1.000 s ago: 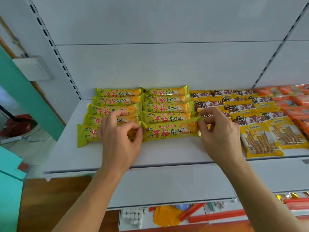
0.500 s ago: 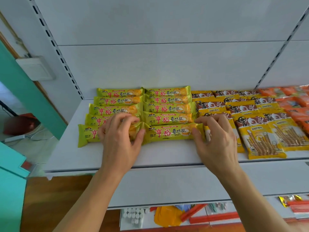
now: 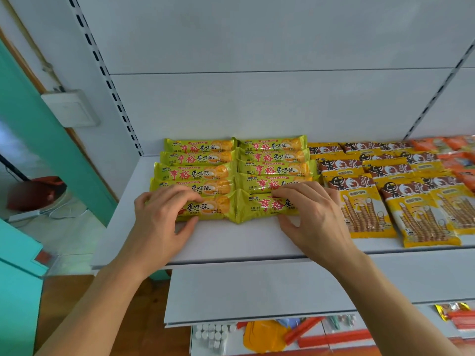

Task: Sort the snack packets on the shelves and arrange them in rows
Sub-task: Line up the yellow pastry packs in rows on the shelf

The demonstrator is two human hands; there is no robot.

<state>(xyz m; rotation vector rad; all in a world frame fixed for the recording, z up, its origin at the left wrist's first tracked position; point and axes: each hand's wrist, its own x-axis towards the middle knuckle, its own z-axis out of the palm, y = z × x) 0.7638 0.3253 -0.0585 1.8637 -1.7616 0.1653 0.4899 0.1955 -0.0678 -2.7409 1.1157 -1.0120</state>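
Head view, one frame. White shelf [image 3: 231,242] runs across the middle of the frame, its front edge just below centre.

Green-yellow snack packets [image 3: 272,156] lie flat at centre frame in two columns of five rows each, long sides touching or slightly overlapping, back row against the white rear panel [image 3: 257,106]. The columns meet end to end near mid-frame.

Left hand [image 3: 164,222] — lower left of centre — rests on the front left packet [image 3: 208,208]. Fingers lie curved over the packet's left half and top edge, thumb against its near edge; the packet is pinched between them. Its left end is hidden under the hand.

Right hand [image 3: 313,217] — just right of centre — covers the right end of the front right packet [image 3: 264,206]. Fingers curl over the far edge, thumb sits at the near edge on the shelf; the grasp reads as a light pinch across the packet's width.

The two front packets touch end to end, crimped seals meeting between the hands.

Right of the green block: yellow-and-brown stick-biscuit packets [image 3: 365,201] in overlapping rows, nearest column just beside the right hand. Orange packets [image 3: 457,160] at the far right edge.

Lower shelf [image 3: 257,299] below; mixed small goods at bottom of frame, too blurred to name. Teal panel [image 3: 38,140] and a white wall box [image 3: 70,107] at upper left.
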